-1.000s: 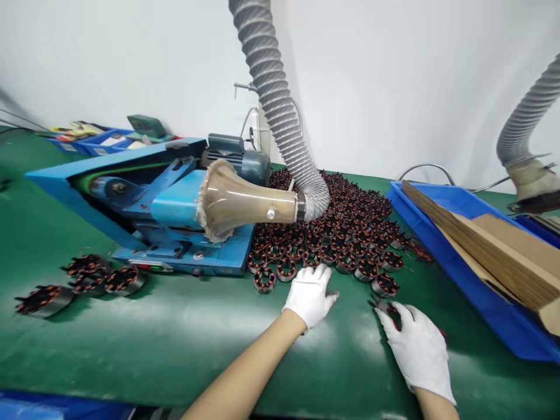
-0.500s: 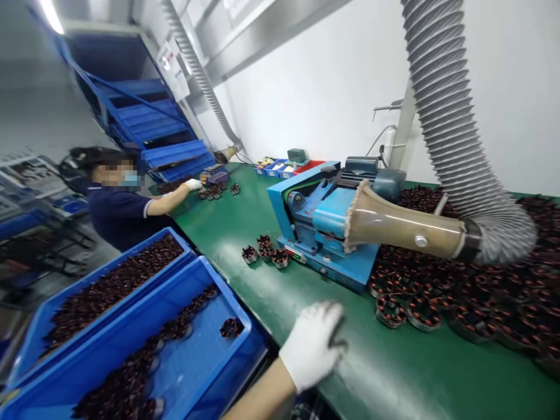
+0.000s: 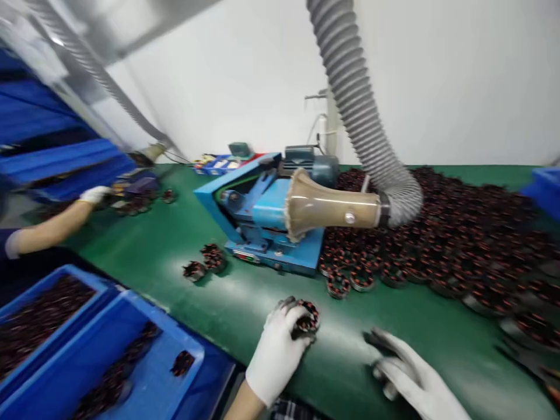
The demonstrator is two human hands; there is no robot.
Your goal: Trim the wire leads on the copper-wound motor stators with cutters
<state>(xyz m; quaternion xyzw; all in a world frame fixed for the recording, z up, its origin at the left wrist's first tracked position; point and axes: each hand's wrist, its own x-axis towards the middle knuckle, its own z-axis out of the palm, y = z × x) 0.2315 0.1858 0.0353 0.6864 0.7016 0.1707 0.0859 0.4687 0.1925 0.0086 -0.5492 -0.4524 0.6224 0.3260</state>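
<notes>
Left hand point(image 3: 275, 351), gripping ring point(image 3: 312, 314); green bench point(image 3: 245, 303)

- On the green bench point(image 3: 149, 251), a blue machine point(image 3: 270, 204) is set.
- Wound rings point(image 3: 455, 233) are heaped right of it.
- A small ring cluster point(image 3: 213, 259) is placed left.

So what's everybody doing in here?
A person's white-gloved left hand is holding a dark ring-shaped part with copper-coloured bits over the green tabletop. Their white-gloved right hand is too blurry to tell what it's holding, if anything. A blue metal machine stands behind, beside a big heap of similar dark rings. Far left, another person's white-gloved hand is near more parts.
</notes>
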